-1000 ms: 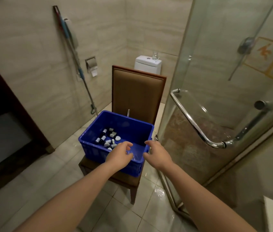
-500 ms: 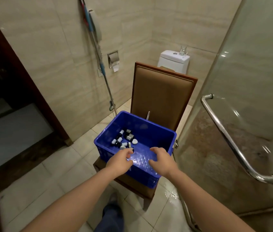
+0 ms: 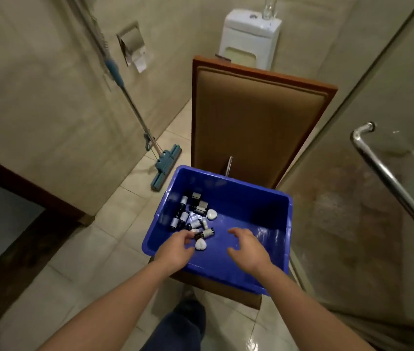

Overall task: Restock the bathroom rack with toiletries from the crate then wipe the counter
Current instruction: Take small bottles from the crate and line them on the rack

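A blue plastic crate (image 3: 228, 271) stands on the seat of a brown chair. In its left half lie several small dark toiletry bottles (image 3: 184, 216) with pale labels and two white wrapped soaps (image 3: 211, 214). My left hand (image 3: 175, 249) is inside the crate at the near end of the pile, its fingertips touching a small bottle (image 3: 204, 233) beside a white soap (image 3: 200, 244). My right hand (image 3: 249, 248) hovers over the bare crate floor, fingers spread, holding nothing. The rack and counter are out of view.
The brown padded chair back (image 3: 254, 122) rises behind the crate. A mop (image 3: 165, 168) leans on the left wall. A white toilet (image 3: 250, 39) stands behind the chair. A glass shower door with a chrome handle (image 3: 391, 178) is at right. A dark doorway (image 3: 0, 219) is at left.
I have moved closer and now look more steeply down into the crate. Both hands went from the crate's near rim down inside it, the left one reaching the bottles.
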### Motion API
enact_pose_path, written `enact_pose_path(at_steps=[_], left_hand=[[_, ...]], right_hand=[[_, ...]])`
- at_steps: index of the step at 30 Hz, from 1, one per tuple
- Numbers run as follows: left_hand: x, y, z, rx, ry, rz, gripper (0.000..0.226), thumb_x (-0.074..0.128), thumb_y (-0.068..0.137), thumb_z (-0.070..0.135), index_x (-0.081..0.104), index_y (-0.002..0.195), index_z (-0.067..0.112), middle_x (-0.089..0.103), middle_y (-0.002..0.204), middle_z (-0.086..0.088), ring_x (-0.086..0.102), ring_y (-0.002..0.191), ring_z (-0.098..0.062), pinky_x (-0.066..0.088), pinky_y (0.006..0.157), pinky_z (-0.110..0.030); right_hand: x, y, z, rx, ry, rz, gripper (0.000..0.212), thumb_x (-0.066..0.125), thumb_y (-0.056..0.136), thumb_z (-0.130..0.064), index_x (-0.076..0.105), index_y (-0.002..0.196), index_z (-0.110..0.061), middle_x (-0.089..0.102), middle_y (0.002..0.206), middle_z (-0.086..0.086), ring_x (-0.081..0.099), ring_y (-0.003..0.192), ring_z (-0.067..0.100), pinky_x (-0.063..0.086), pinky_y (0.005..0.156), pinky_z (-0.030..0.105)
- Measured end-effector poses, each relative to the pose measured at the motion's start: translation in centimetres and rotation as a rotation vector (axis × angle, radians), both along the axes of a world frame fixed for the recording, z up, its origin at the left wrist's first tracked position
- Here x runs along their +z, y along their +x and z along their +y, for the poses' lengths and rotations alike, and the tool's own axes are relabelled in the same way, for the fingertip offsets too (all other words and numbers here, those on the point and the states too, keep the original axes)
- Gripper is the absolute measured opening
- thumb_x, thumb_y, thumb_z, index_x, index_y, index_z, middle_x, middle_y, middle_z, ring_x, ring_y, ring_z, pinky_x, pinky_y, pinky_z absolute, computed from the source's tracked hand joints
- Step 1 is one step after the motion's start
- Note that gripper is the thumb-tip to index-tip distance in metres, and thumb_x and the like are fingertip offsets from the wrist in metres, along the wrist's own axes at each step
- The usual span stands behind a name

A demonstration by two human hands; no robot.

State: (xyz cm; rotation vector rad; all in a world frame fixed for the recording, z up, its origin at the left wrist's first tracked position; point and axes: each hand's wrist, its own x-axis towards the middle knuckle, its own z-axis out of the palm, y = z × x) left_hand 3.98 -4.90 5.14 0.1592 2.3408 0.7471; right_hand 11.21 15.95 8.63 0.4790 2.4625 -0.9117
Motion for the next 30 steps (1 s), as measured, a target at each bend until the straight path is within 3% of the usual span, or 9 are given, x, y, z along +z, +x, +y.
enact_pose_path(at_steps=[8,15,21,26,30], left_hand=[[-4.2,-5.0,-1.3,-0.077,-0.009,-0.138,0.041,0.058,0.093,0.026,0.048,0.133,0.025,0.054,0.123,0.007,0.057,0.102,-0.013,0.051,0.087,-0.034],[-8.3,-7.1,-1.0,-0.059,-0.021,-0.226,0.041,0.058,0.092,0.025,0.049,0.132,0.027,0.052,0.115,0.009,0.056,0.093,-0.009,0.049,0.079,-0.027],[-12.4,-9.0,0.4,-0.006,-0.016,-0.23,0.041,0.059,0.09,0.023,0.051,0.129,0.028,0.053,0.118,0.009,0.057,0.094,-0.01,0.051,0.082,-0.03],[-15.8,-10.2,2.2,0.028,-0.012,-0.214,0.041,0.059,0.09,0.018,0.052,0.13,0.025,0.051,0.124,0.004,0.058,0.104,-0.016,0.05,0.092,-0.037],[-17.9,-9.2,3.1,0.056,0.006,-0.265,0.04,0.058,0.09,0.013,0.053,0.128,0.026,0.053,0.119,0.007,0.057,0.099,-0.012,0.048,0.092,-0.031]], right_hand=[[-3.5,-4.7,-2.5,-0.089,-0.009,-0.129,0.055,0.055,0.094,-0.025,0.038,0.146,-0.023,0.038,0.148,0.003,0.048,0.126,0.022,0.049,0.096,0.039],[-7.9,-7.2,-2.5,-0.094,-0.011,-0.19,0.052,0.056,0.093,-0.022,0.041,0.144,-0.024,0.04,0.146,0.003,0.049,0.122,0.021,0.051,0.092,0.039],[-13.0,-9.7,-2.1,-0.034,-0.013,-0.237,0.052,0.055,0.092,-0.018,0.043,0.143,-0.024,0.042,0.144,0.003,0.046,0.127,0.022,0.05,0.092,0.038],[-17.4,-11.8,-1.5,0.055,0.009,-0.241,0.051,0.055,0.091,-0.016,0.047,0.139,-0.028,0.045,0.137,0.0,0.044,0.125,0.022,0.045,0.079,0.032],[-20.3,-12.4,-1.5,0.098,0.019,-0.255,0.049,0.057,0.091,-0.017,0.049,0.138,-0.028,0.046,0.133,0.001,0.043,0.124,0.022,0.046,0.081,0.033]])
